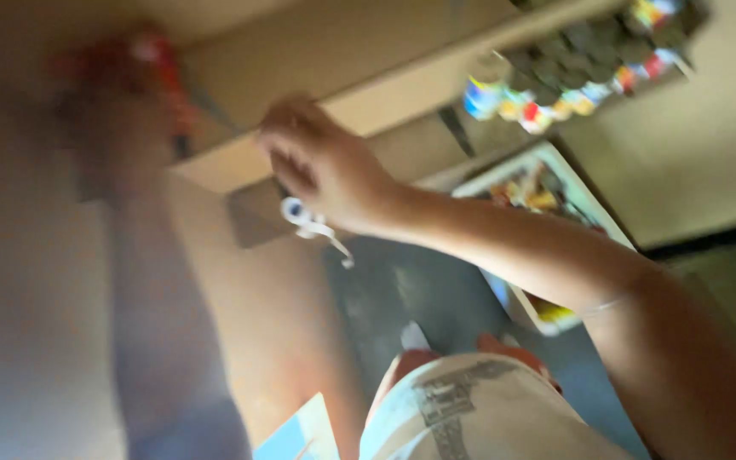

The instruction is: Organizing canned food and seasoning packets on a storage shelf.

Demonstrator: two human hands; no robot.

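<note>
Blurry view, but we see our right hand (325,166) up at the cardboard box flap (240,162), grip curled around something small and white (304,213); what it is, we cannot tell. Our left hand (112,128) is too smeared to read. We judge we're mid-reach; steadying comes next.

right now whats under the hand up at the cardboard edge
Under the right hand a small white looped thing hangs, a thin tail trailing down toward the dark floor. The fingers cover its top, so whether the grip holds it cannot be told. The cardboard edge lies behind.
</note>
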